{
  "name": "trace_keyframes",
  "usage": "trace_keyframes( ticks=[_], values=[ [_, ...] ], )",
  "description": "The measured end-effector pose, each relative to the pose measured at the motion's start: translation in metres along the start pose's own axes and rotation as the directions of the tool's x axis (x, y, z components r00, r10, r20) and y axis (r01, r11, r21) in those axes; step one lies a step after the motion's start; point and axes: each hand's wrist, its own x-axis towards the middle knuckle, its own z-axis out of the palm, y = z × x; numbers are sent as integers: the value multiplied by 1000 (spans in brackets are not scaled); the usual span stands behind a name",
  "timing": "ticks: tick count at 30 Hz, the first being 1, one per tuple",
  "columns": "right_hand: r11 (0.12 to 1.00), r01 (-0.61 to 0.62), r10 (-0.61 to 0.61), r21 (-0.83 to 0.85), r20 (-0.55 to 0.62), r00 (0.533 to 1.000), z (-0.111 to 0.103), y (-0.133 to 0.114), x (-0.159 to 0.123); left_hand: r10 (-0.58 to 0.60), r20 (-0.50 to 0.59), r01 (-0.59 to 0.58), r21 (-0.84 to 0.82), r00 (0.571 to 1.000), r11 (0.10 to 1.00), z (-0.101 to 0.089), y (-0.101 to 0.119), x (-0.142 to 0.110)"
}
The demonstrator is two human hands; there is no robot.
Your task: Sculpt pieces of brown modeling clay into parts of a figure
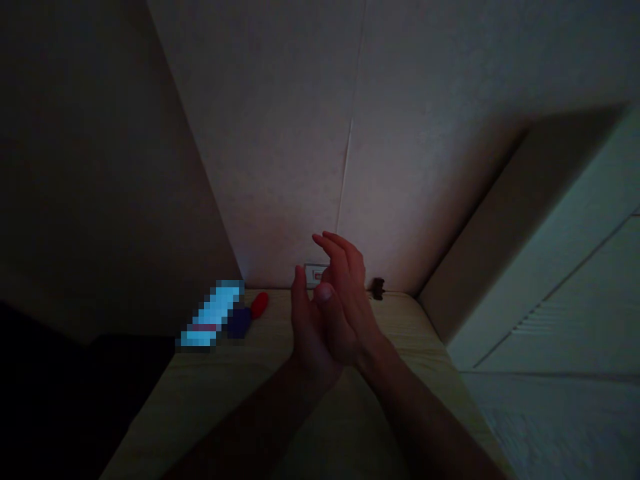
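Observation:
My left hand (311, 343) and my right hand (350, 313) meet above a light wood-grain tabletop (250, 393), their palms turned toward each other and their heels touching. On the left hand the thumb stretches upward, while its other fingers are mostly hidden behind the right hand. The fingers of my right hand are extended and bend slightly left at the tips; its thumb lies across the front of the left palm. I see no object between the hands. Behind them a white wall outlet or switch plate (310, 272) is partly covered.
A bright, pixelated rectangular panel (213, 313) stands at the tabletop's left edge, beside a dark blue object (239, 323) and a red oval one (259, 306). A small dark brown item (379, 289) sits by the wall (280, 167). Pale furniture (565, 287) stands right. The room is dim.

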Motion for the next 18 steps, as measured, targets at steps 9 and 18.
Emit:
trace_keyframes(
  ticks=[9,18],
  values=[
    [994,-108,108,-1,22,994,-1,-6,4,-16,-54,15,-13,998,1000,4,-2,2],
    [964,-223,216,149,56,975,2,3,4,56,-151,-40,109,987,993,4,-4,-4]
  ],
)
